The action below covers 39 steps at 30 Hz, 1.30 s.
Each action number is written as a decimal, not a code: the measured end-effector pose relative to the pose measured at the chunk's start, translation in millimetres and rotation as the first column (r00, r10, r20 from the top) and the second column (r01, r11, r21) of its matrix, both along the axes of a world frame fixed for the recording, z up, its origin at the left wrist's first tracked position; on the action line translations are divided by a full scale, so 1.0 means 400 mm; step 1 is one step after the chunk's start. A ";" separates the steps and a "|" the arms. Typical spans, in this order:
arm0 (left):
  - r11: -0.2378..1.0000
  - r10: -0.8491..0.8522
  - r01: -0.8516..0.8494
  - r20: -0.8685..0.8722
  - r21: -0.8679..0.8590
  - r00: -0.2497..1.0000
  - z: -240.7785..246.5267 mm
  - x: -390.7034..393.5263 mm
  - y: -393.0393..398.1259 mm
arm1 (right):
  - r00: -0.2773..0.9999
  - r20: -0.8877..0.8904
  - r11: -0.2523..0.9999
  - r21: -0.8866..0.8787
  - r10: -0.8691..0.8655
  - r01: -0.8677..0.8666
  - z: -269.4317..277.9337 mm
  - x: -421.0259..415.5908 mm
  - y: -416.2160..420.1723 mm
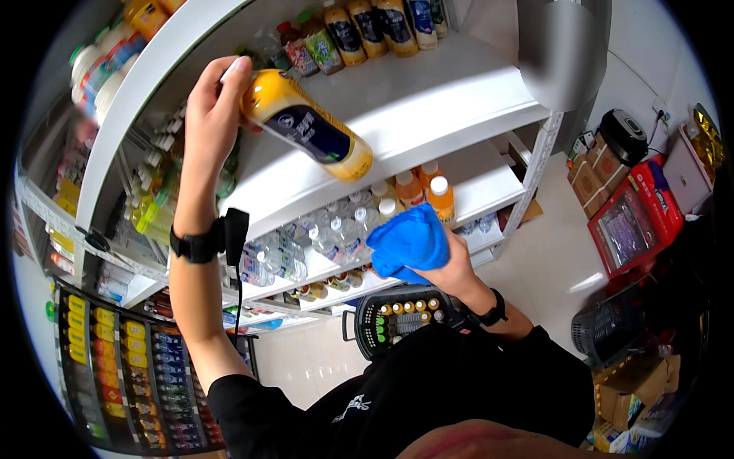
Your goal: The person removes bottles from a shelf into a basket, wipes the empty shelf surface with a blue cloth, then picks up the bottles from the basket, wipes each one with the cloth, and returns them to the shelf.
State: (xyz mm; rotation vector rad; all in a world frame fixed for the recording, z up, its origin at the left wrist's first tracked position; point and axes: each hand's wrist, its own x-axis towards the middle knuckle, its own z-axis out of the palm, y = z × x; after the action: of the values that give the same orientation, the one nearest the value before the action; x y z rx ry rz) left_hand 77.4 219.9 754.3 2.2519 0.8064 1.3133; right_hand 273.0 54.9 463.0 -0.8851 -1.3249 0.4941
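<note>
My left hand (221, 103) grips a yellow drink bottle (309, 126) with a dark blue label by its white cap end. The bottle is tilted, its base towards the lower right, in front of the upper white metal shelf (390, 120). A blue cloth (410, 244) is bunched in my right hand (456, 267), just in front of the orange drink bottles (441, 198) on the shelf below. Similar yellow bottles (395, 28) stand at the back of the upper shelf, beside a green-labelled bottle (321, 46). Clear water bottles (330, 238) fill part of the lower shelf.
Below the shelves, a dark plastic basket (367, 338) holds several capped bottles. Rows of drinks fill a black rack (117, 367) at lower left. At right are a rice cooker (624, 135), a red box (631, 224), another dark basket (605, 327) and cardboard boxes (636, 384).
</note>
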 end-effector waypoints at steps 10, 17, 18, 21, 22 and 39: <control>0.974 0.217 -0.176 -0.360 0.143 0.907 0.010 0.348 0.539 | 0.984 0.168 0.998 0.041 -0.058 0.052 -0.002 0.332 0.065; 0.960 0.280 -0.256 -0.450 0.116 0.848 -0.017 0.494 0.780 | 0.994 -0.112 0.997 -0.080 0.007 -0.016 -0.010 0.458 0.071; 0.966 0.258 -0.236 -0.443 0.106 0.859 -0.021 0.507 0.804 | 0.987 -0.162 0.997 -0.071 0.013 -0.025 -0.012 0.469 0.071; 0.977 0.212 -0.201 -0.419 0.071 0.883 -0.028 0.527 0.860 | 0.892 -0.441 0.977 -0.122 0.104 -0.175 -0.006 0.482 0.075; 0.977 0.208 -0.203 -0.410 0.057 0.888 -0.030 0.529 0.871 | 0.846 -0.519 0.969 -0.124 0.122 -0.215 -0.007 0.484 0.077; 0.988 -0.144 0.116 -0.359 -0.099 0.922 -0.091 0.190 0.198 | 0.990 0.086 0.987 -0.125 0.115 -0.104 -0.021 0.243 0.065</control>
State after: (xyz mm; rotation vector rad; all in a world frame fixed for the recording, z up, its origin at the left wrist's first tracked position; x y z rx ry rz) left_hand 153.3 299.0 717.7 2.4765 0.7948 0.7983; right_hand 370.0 80.7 454.7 -0.9476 -1.4466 0.6300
